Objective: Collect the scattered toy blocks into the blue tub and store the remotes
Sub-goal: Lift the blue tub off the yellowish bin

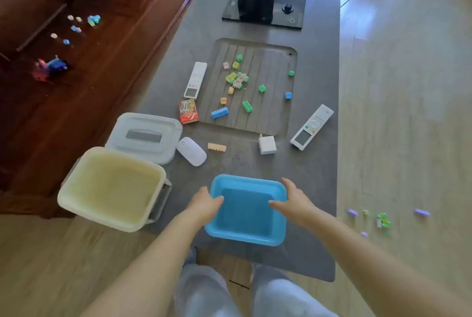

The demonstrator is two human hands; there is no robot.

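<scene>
Nearest to the camera are two bare forearms that reach forward over grey trousers to the blue rectangular plastic tub (245,210), which stands empty on the near end of the dark grey low table (316,35). Left hand (204,204) holds the left rim of the tub, thumb curled over the edge; right hand (293,201) holds the right rim in the same way, with its thumb lying inside. No block is in the tub yet, so I judge that the work is at its beginning: the tub is only being placed or taken up. Farther on the table, in the grooved recessed tray (270,117), lie the small plastic toy blocks (237,79) in green, yellow, pink and blue, with a long blue block (219,113) at the near edge and a beige block (217,147) outside the tray, nearer to the tub. One white remote (195,79) lies at the left of the tray, and a second white remote (311,127) lies at the right, near the table edge. More blocks are scattered on the dark wooden bench (127,43) far left and on the pale floor (408,112) at the right. Left of the tub stand a cream open plastic box (74,196) and its grey lid (166,125). The next move probably needs one hand to let go and pick the nearest blocks, while the tub is brought close to the tray.
</scene>
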